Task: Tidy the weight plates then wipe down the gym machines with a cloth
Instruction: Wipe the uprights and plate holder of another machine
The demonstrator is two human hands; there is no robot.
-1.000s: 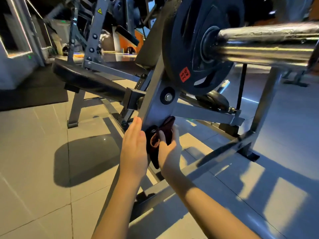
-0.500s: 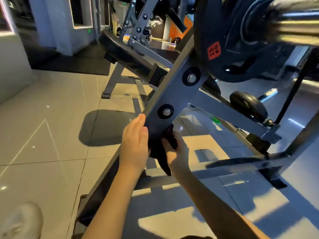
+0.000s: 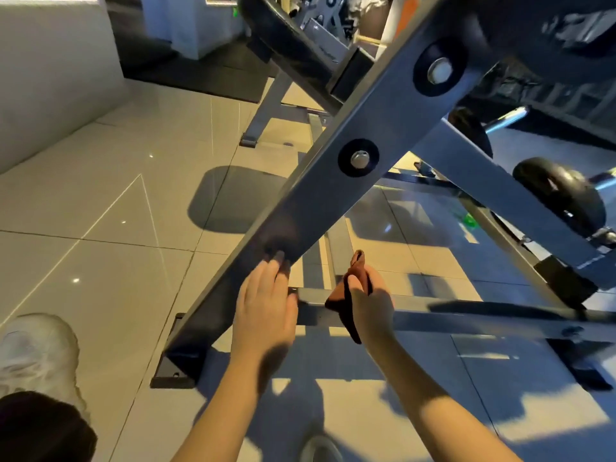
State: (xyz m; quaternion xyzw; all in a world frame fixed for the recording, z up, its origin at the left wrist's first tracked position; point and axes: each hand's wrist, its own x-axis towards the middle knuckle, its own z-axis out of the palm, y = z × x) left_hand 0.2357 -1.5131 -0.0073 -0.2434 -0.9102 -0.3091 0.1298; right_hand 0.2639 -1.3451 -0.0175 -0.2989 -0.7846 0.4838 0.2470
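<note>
The wiping step is under way, low on the machine. The left hand (image 3: 266,305) lies flat with straight fingers against the near end of the slanting grey frame beam (image 3: 320,195), gripping nothing. The right hand (image 3: 371,305) is clenched round the rust-red cloth (image 3: 337,303), just right of that beam and over the low cross bar (image 3: 466,323); whether the cloth touches the bar I cannot tell. To do this well, I judge: spread the bunched cloth so a broad face meets the metal, draw it along each beam in long strokes, work round the bolt (image 3: 358,158), and brace with the left hand. A dark, blurred weight plate (image 3: 550,25) hangs far right
</note>
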